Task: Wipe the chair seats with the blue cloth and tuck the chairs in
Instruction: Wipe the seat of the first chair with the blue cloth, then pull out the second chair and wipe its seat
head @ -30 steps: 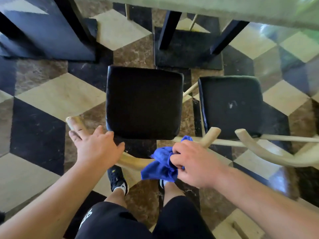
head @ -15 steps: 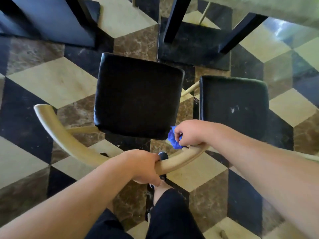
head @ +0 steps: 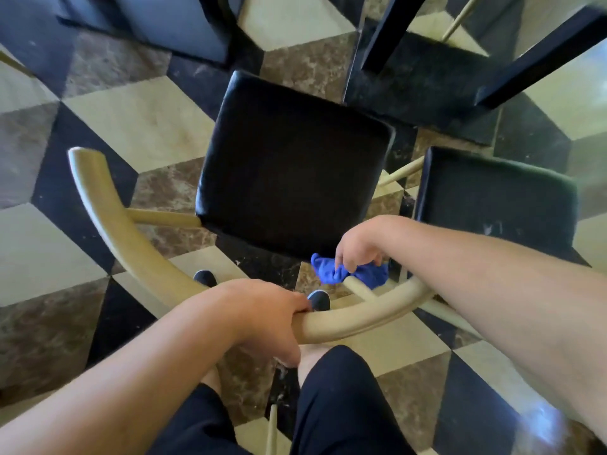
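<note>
Both hands are busy on the near chair. Her or his left hand (head: 262, 318) is closed round the curved wooden backrest rail (head: 138, 247), gripping it near its middle at about 6 o'clock from the seat, most likely to steady the chair and steer it. At about 4 o'clock from the seat, the right hand (head: 359, 246) is bunched shut on the blue cloth (head: 331, 270), pinching it in the fingers just off the near right corner of the black seat (head: 292, 169). The cloth hangs crumpled over the gap there, close above a wooden strut that joins the rail; whether it touches the seat edge I cannot tell.

That seat cushion looks dark and glossy, with nothing lying on it. A second chair seat (head: 496, 198) sits at 3 o'clock, just beside the first, and it shows pale specks near its front edge, so I judge it yet to be wiped. Black bench legs (head: 387, 31) stand at 12 o'clock on a dark base, and the near chair's front edge is close to them but not under the bench. Below, the person's shoes (head: 318, 298) stand on the patterned floor (head: 138, 123) behind the rail.

My guess is that the grip on the rail serves the tucking-in, while the cloth is kept ready in the other hand for the neighbouring seat.
</note>
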`<move>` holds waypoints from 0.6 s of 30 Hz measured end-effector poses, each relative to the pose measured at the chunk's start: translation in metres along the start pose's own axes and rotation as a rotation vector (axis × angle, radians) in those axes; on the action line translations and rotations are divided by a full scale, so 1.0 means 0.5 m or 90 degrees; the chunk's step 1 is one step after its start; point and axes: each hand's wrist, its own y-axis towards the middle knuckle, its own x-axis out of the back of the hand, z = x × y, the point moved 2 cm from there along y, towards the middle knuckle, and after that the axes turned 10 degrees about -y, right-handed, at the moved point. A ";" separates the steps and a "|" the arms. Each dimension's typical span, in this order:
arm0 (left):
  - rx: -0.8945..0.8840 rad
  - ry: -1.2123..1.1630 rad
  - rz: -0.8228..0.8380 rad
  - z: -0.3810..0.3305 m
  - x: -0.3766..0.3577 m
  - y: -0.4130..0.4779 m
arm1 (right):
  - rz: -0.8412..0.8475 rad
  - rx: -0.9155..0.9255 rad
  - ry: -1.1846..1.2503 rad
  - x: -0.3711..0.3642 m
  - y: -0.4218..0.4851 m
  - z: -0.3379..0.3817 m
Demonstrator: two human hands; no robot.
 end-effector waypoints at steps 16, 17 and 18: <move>-0.017 -0.097 -0.240 -0.230 -0.043 0.039 | -0.799 -0.041 0.445 -0.238 -0.468 -0.173; -0.033 -0.116 -0.259 -0.254 -0.041 0.049 | -0.845 -0.072 0.463 -0.268 -0.473 -0.192; -0.049 -0.125 -0.284 -0.279 -0.039 0.060 | -0.880 -0.105 0.477 -0.301 -0.474 -0.209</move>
